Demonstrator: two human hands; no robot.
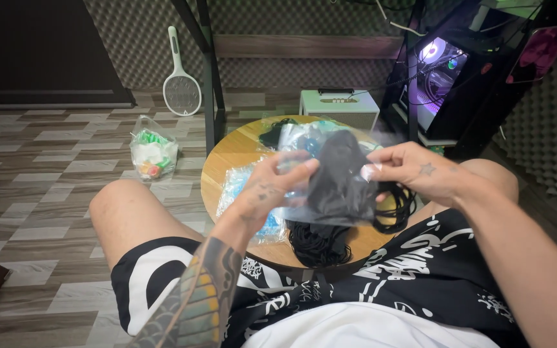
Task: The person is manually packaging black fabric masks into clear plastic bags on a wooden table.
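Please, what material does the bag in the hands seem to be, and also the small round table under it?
The bag looks like thin clear plastic film, glossy: light glints on it and a dark bundle shows through. Both the left hand and the right hand pinch it. The round table seems wood or wood-look laminate, with a pale smooth top and visible grain; which one cannot be told.

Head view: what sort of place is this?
Probably a home computer or recording room: foam panels line the walls, a lit PC tower stands by a desk, and the person sits at a low round table on a tiled floor.
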